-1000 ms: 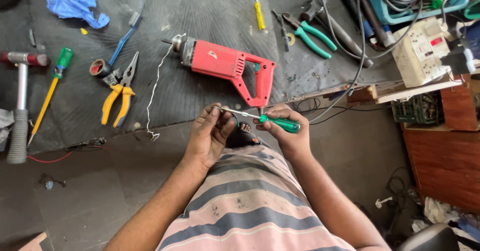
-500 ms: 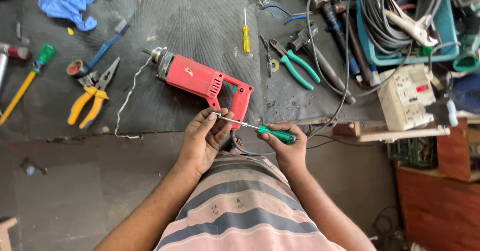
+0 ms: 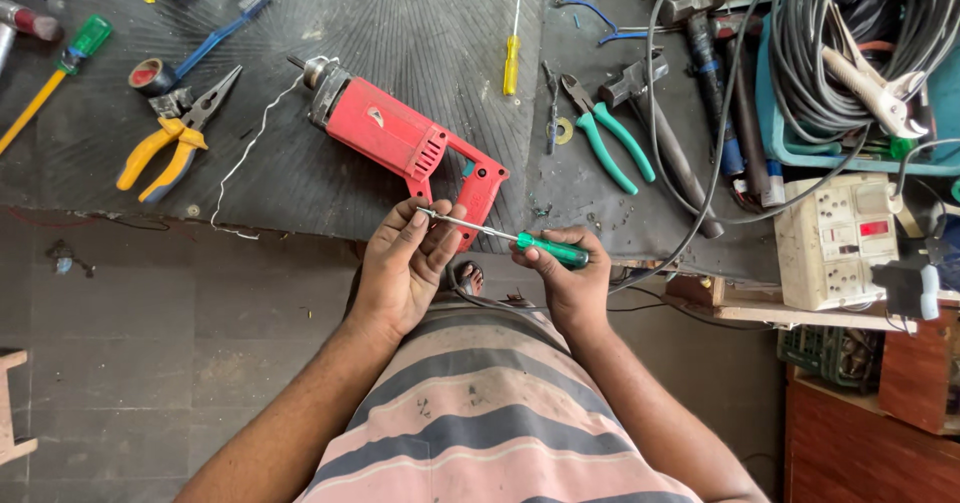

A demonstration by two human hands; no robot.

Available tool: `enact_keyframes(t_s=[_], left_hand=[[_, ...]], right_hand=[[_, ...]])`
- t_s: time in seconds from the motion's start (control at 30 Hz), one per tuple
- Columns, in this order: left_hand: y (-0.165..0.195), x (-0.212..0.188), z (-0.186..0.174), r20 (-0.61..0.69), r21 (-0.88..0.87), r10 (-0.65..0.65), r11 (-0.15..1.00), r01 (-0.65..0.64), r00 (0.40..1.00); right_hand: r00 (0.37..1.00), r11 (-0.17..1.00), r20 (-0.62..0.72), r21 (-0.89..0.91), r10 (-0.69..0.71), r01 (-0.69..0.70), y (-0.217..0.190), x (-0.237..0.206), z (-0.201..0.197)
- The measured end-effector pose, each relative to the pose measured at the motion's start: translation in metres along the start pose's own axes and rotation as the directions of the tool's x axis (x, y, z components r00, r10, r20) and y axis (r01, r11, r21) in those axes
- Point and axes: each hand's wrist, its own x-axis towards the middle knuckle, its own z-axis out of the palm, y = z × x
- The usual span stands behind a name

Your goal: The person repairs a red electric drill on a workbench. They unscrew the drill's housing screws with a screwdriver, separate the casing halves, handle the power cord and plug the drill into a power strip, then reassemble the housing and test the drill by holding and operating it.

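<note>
A: What is closest to the camera?

B: A striped pink and grey shirt fills the bottom. Both forearms reach up from it to the near edge of a dark rubber mat.

A: What are the hands doing?

B: The right hand is clenched around the green handle of a screwdriver, whose metal shaft runs left. The left hand pinches something small at the shaft's tip between thumb and fingertips; what it is cannot be told.

A: Where is the red drill?

B: The red electric drill lies on the mat just beyond the hands, chuck pointing up-left, its grip touching the left fingers. Compared with half a second ago, the hands hold the same pose, but the drill and hands sit lower and nearer the middle of the view.

A: And farther off?

B: Yellow-handled pliers lie at left, green-handled pliers at right, a small yellow screwdriver between. At far right are a white socket board and coiled grey cables in a blue tray.
</note>
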Motion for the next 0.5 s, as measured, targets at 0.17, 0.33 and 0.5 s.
enact_keyframes(t_s=[0.17,0.33,0.5], left_hand=[[0.003,0.005,0.002,-0.029,0.137,0.066,0.989,-0.062,0.997],[0.006,0.012,-0.002,-0.12,0.276,0.126,0.957,-0.089,0.985],[0.0,0.014,-0.009,0.026,0.478,0.187,0.861,-0.177,0.982]], right_hand=[[0.999,0.92,0.03,-0.388,-0.04,0.048,-0.007,0.003,0.002],[0.999,0.777,0.049,-0.629,0.008,0.025,-0.008,0.004,0.006],[0.971,0.747,0.035,-0.646,0.234,-0.157,-0.009,0.001,0.011]])
